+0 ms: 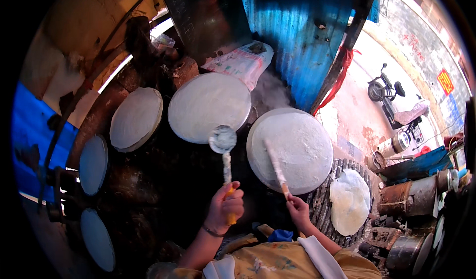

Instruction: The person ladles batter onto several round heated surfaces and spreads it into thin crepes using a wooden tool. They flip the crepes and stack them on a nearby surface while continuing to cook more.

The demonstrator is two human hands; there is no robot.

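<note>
Blue corrugated sheeting [302,41] rises at upper centre. The left hand [224,207] grips a ladle [223,140] mid-frame; the right hand [298,210] grips a stick [275,166] across the white round plate [307,150], centre right, where light, level strokes should work best.

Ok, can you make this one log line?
left hand: gripping ladle | right hand: gripping stick over pale disc | flatbread: on ridged surface

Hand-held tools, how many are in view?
2: a ladle in the left hand, and a pale stick in the right hand, over a white-topped round griddle. Others may be hidden in the dark areas.
</note>
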